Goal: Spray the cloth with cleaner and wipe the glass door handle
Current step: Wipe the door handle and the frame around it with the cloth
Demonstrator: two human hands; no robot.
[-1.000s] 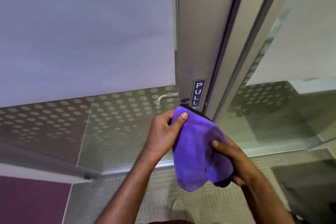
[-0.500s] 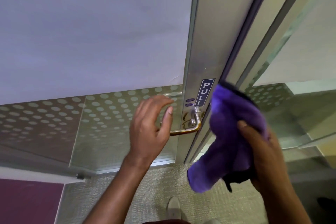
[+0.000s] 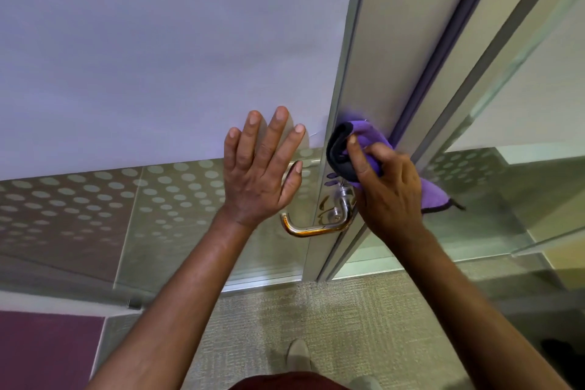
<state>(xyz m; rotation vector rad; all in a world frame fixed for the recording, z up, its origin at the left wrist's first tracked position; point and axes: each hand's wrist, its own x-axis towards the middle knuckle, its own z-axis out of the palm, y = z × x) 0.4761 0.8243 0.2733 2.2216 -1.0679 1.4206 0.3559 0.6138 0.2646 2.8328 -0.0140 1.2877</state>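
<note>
The left hand point(image 3: 258, 174) is spread flat with straight fingers against the glass door point(image 3: 158, 73), palm to the pane, where the pale frosted part meets the dotted band below it; it holds nothing. Just to its right, the right hand point(image 3: 387, 190) grips the purple cloth point(image 3: 364, 136), fingers curled over the bunched fabric and the thumb pressing on its dark edge. The cloth is pressed against the metal door frame point(image 3: 380, 57), directly above the handle point(image 3: 316, 228), and a corner of it trails out to the right past the knuckles. The handle is a metal lever with a brassy sheen; its grip runs leftward from the pivot and curls up at the end, lying below and between the two hands. The left hand's wrist is near the lever's free end but not touching it, and the right hand sits just beside the pivot, whether it touches cannot be told. The cloth covers the frame above the pivot, so the cloth and handle are close, with the cloth's lower edge just above the lever's base. Below, a carpet point(image 3: 364, 326) shows, with the toe of a shoe point(image 3: 297, 355) near the bottom edge.
</note>
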